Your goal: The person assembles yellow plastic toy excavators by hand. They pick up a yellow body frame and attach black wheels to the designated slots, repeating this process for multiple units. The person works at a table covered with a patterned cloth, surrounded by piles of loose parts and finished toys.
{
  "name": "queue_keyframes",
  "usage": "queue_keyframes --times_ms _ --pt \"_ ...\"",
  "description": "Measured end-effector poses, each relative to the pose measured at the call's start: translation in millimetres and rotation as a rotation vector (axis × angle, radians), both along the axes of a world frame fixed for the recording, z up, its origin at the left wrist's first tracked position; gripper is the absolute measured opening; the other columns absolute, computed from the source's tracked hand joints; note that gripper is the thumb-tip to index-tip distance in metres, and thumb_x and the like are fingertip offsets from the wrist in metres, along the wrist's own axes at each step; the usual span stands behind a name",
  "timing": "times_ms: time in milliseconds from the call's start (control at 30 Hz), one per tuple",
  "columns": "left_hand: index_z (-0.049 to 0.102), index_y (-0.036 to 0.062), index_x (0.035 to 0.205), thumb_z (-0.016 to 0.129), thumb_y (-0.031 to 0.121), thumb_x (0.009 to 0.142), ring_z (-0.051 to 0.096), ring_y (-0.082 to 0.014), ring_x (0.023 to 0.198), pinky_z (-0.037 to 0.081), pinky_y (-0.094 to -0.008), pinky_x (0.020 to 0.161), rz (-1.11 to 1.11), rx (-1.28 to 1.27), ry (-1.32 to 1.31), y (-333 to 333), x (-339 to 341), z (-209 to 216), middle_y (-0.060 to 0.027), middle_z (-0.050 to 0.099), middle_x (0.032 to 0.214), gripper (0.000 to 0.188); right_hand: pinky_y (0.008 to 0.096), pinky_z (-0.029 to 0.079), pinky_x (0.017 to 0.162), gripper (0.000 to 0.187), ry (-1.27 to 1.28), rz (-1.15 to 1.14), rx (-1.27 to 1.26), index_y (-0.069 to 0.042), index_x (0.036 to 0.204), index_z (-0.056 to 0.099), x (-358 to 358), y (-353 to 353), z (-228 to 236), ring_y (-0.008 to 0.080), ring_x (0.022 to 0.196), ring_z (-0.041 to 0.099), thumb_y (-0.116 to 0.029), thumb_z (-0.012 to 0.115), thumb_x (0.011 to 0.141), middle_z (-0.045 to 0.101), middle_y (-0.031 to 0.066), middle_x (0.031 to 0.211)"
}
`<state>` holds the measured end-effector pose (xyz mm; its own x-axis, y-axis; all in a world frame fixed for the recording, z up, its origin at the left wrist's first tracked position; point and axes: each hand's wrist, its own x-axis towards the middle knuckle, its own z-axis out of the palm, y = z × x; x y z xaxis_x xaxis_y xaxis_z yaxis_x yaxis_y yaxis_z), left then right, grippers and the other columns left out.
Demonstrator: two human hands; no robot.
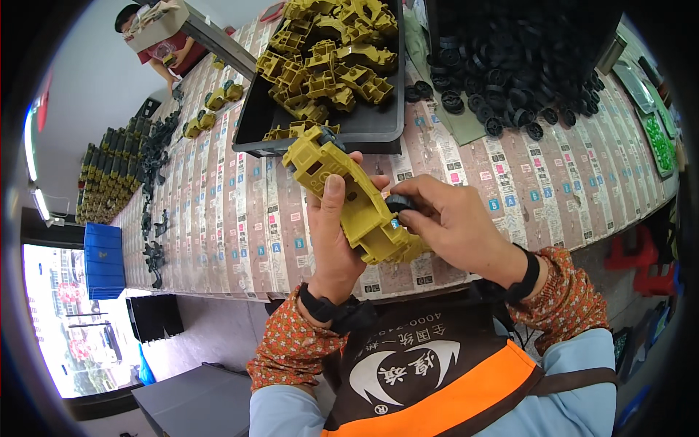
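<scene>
My left hand (335, 240) is wrapped round a yellow plastic toy vehicle body (348, 191), thumb lying along its side. The body is tilted above the near part of the table, and a dark wheel shows at its far end. Between the thumb and fingers of my right hand (459, 229) is a black toy wheel (399, 203), held against or very close to the body's right side. Whether it touches an axle there I cannot tell. Beyond my hands stands a black tray (342, 136) heaped with yellow vehicle bodies (328, 69).
Many loose black wheels (510, 95) are piled at the back right. Several yellow bodies (213, 98) and a row of dark parts (154, 226) line the table's left. The table (510, 189) has a printed covering. A co-worker (171, 54) is at the far left, near stacked toys (113, 171).
</scene>
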<state>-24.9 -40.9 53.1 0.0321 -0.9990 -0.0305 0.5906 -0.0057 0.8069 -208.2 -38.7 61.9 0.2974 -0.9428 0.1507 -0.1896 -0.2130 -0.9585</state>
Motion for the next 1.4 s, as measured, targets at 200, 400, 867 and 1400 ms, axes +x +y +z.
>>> queue_keyframes --times_ms 200,400,867,1400 --pt "0.046 0.0054 0.140 0.062 0.029 0.106 0.070 -0.0253 0.106 0.063 -0.0368 0.083 0.040 -0.091 -0.076 6.2 1.8 1.6 -0.0131 0.058 0.137 0.044 0.0376 0.058 0.074 0.030 -0.045 -0.039 -0.018 0.004 0.122 0.063 8.3 16.7 -1.7 0.0388 0.088 0.075 -0.003 0.064 0.093 0.073 0.0252 0.096" --pt "0.043 0.0054 0.145 0.055 0.036 0.109 0.068 -0.0211 0.106 0.060 -0.0334 0.083 0.087 -0.152 -0.269 12.9 1.3 2.1 -0.0115 0.056 0.137 0.049 0.0402 0.056 0.068 0.033 -0.017 -0.013 -0.037 0.004 0.124 0.061 10.2 19.0 -1.9 0.0391 0.080 0.074 0.000 0.060 0.091 0.071 0.0259 0.089" --pt "0.045 0.0042 0.139 0.063 0.022 0.105 0.072 -0.0256 0.099 0.064 -0.0364 0.076 0.201 -0.047 -0.206 42.4 66.1 17.4 -0.0155 0.061 0.129 0.043 0.0498 0.052 0.058 0.044 0.189 0.345 -0.176 0.000 0.125 0.059 56.0 16.9 17.9 0.0402 0.063 0.067 -0.004 0.061 0.082 0.067 0.0216 0.073" --pt "0.048 -0.0036 0.142 0.059 0.025 0.104 0.062 -0.0395 0.122 0.052 -0.0521 0.105 0.538 0.213 0.020 -229.6 392.4 -20.5 -0.0228 0.061 0.133 0.049 0.0308 0.058 0.090 0.026 0.164 -0.048 0.154 0.007 0.120 0.066 -46.6 17.6 11.5 0.0206 0.099 0.075 0.005 0.050 0.099 0.076 0.0156 0.105"
